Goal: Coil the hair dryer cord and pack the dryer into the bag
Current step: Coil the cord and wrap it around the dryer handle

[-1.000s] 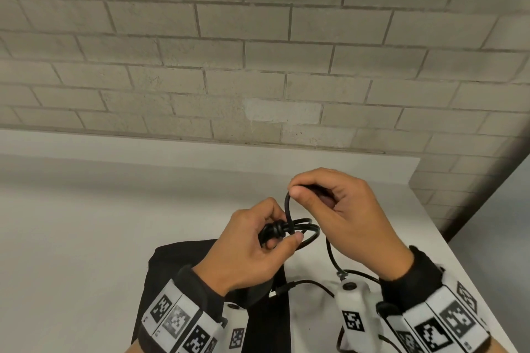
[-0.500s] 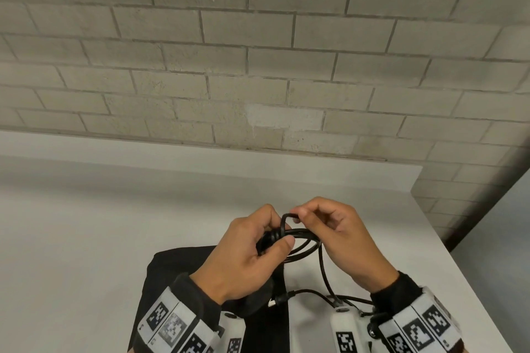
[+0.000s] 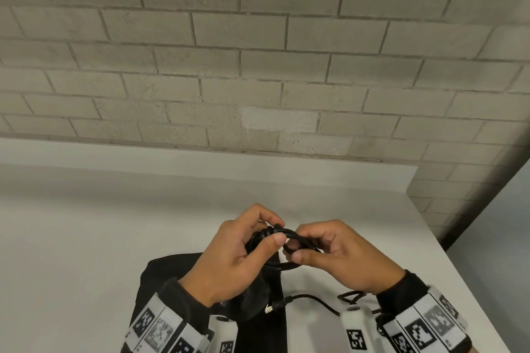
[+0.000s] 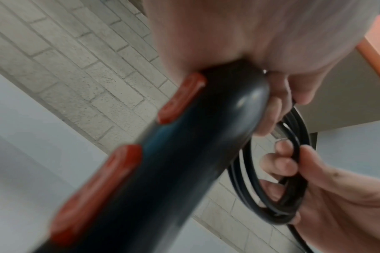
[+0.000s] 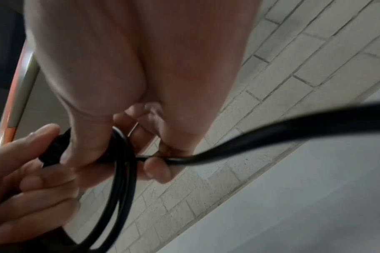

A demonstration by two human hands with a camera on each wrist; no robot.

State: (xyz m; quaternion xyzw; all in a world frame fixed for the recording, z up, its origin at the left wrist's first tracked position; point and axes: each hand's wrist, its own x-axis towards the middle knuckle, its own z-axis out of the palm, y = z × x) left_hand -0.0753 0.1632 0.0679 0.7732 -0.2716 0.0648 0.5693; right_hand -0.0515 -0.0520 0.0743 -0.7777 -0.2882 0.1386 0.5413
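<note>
The black hair dryer cord is wound into a small coil held between both hands above the table. My left hand grips the coil's left side where a wrap bunches it. In the left wrist view the same hand also holds the black dryer handle with red buttons against its palm. My right hand pinches the coil's right side between thumb and fingers. One strand of cord trails away from the right hand. The black bag lies flat on the table under my left wrist.
The white table runs back to a grey brick wall, and its right edge drops off beside my right wrist. A thin black cable with a small plug lies on the table between my wrists.
My right hand has come down from above the coil to its right side and laid its loop of cord onto the coil. Both hands have sunk a little toward the bag.
</note>
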